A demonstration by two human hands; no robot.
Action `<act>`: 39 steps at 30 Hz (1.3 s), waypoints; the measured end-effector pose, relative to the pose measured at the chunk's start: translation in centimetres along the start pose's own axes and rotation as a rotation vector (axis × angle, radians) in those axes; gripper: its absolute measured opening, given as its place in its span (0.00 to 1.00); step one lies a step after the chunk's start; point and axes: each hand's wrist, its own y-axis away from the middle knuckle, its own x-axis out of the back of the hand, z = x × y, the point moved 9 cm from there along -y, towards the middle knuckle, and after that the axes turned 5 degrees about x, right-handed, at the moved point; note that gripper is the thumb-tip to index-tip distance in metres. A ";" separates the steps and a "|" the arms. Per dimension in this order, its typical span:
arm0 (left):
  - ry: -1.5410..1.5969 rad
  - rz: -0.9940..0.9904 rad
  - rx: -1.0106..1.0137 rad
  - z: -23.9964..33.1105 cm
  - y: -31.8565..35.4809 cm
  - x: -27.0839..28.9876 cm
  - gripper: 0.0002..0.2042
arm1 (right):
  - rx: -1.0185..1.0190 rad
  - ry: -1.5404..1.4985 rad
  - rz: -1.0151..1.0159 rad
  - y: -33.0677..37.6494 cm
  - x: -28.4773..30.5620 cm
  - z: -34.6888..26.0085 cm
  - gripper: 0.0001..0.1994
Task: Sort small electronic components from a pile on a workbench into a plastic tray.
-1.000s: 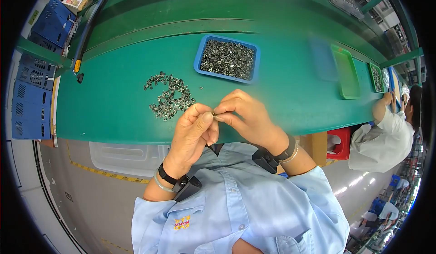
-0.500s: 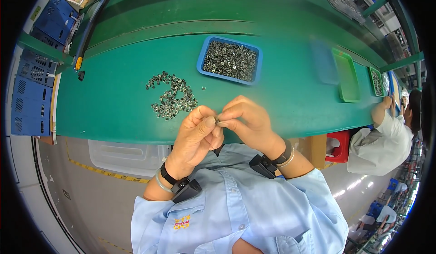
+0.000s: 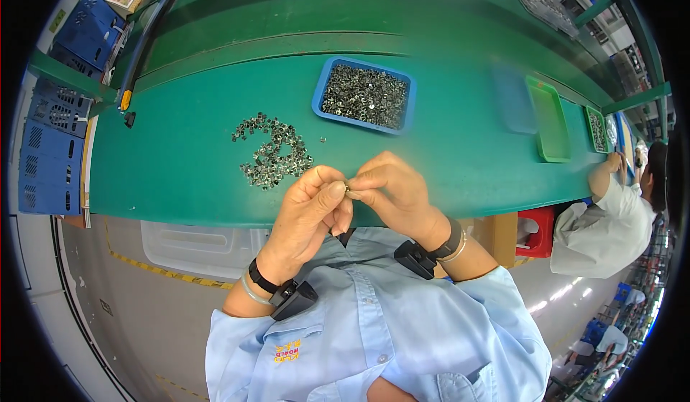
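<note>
My left hand and my right hand meet at the table's near edge, thumbs and forefingers pinched together. Between their fingertips is a small metal part, mostly covered, so its exact shape is hard to make out. Just beyond my left hand lies a loose heap of small shiny metal parts on the green tabletop. One single part lies apart from the heap, to its right. Farther back stands a blue tray filled with many similar small metal parts.
To the right are a green tray and a smaller green tray holding parts. A co-worker sits at the right end, beside a red stool. Blue crates stand at the left. Below the table is a translucent bin.
Both hands stay pinched together in nearly the same place. The fingers of my left hand shift slightly around the small part. The heap and trays look the same.
</note>
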 end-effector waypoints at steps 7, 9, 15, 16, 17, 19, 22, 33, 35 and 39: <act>0.179 -0.076 -0.029 -0.4 0.0 -0.7 0.08 | -0.022 -0.012 0.026 0.2 0.2 0.2 0.07; 0.168 -0.066 -0.031 -0.5 0.0 -0.5 0.08 | -0.026 0.002 0.029 0.2 0.2 0.2 0.07; 0.111 -0.029 -0.074 -0.4 0.0 -0.1 0.08 | -0.030 -0.042 0.017 0.4 0.0 0.3 0.07; 0.111 -0.029 -0.073 -0.4 0.1 -0.1 0.08 | -0.024 -0.036 0.010 0.5 0.0 0.2 0.07; 0.102 -0.017 -0.072 -0.4 0.1 0.0 0.08 | -0.018 -0.031 0.002 0.5 -0.1 0.1 0.07; 0.083 0.007 -0.070 -0.3 0.2 0.2 0.08 | -0.033 -0.032 0.001 0.4 -0.1 0.2 0.07; -0.043 0.076 -0.120 0.6 0.7 0.6 0.06 | -0.064 -0.032 0.001 0.3 -0.2 0.3 0.07; -0.722 0.219 -0.507 4.4 3.0 0.3 0.04 | -0.052 0.072 -0.043 0.2 -0.8 -0.8 0.08; -0.935 0.246 -0.629 5.1 3.5 -0.3 0.05 | -0.047 0.080 -0.053 0.1 -0.9 -1.0 0.08; -0.954 0.254 -0.665 5.3 3.9 -0.6 0.07 | -0.031 0.096 -0.081 -0.2 -1.0 -1.4 0.08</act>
